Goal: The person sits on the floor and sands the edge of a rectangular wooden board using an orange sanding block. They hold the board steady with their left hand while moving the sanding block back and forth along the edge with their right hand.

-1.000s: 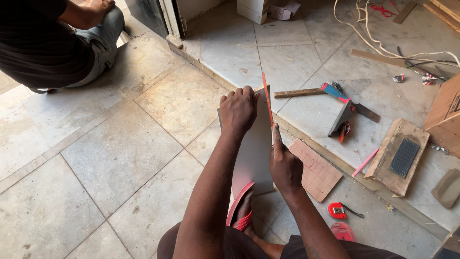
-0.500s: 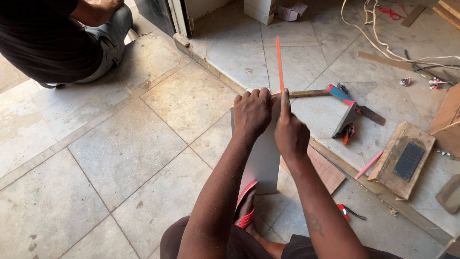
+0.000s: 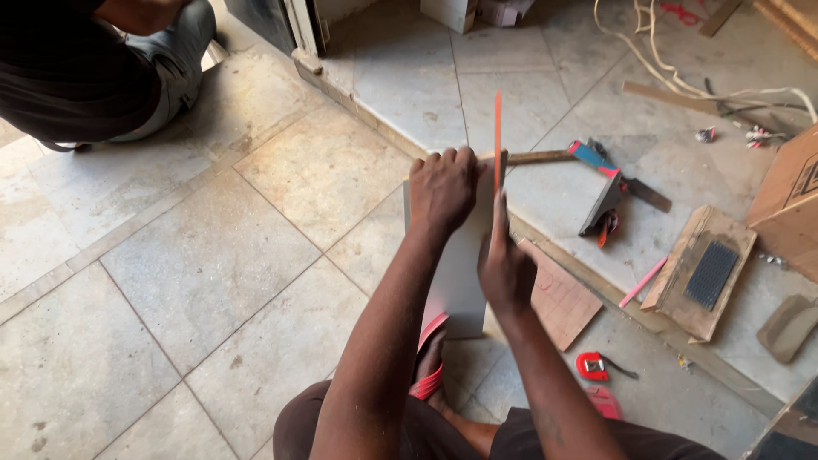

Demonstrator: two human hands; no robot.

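Our left hand (image 3: 441, 189) gripped the top edge of a grey tile (image 3: 456, 273) standing upright on the floor (image 3: 204, 255), fingers curled over it; our right hand (image 3: 504, 271) pinched a thin orange strip (image 3: 498, 140) upright against the tile's right edge

Grey panel (image 3: 460, 273): top edge hidden under left hand (image 3: 443, 189), lower end partly behind forearm. Right hand (image 3: 504, 271) blurred, its hold on orange strip (image 3: 498, 136) unclear. Co-worker (image 3: 94, 68) cut off at top-left edge. Cardboard box (image 3: 792, 204) cut off right.
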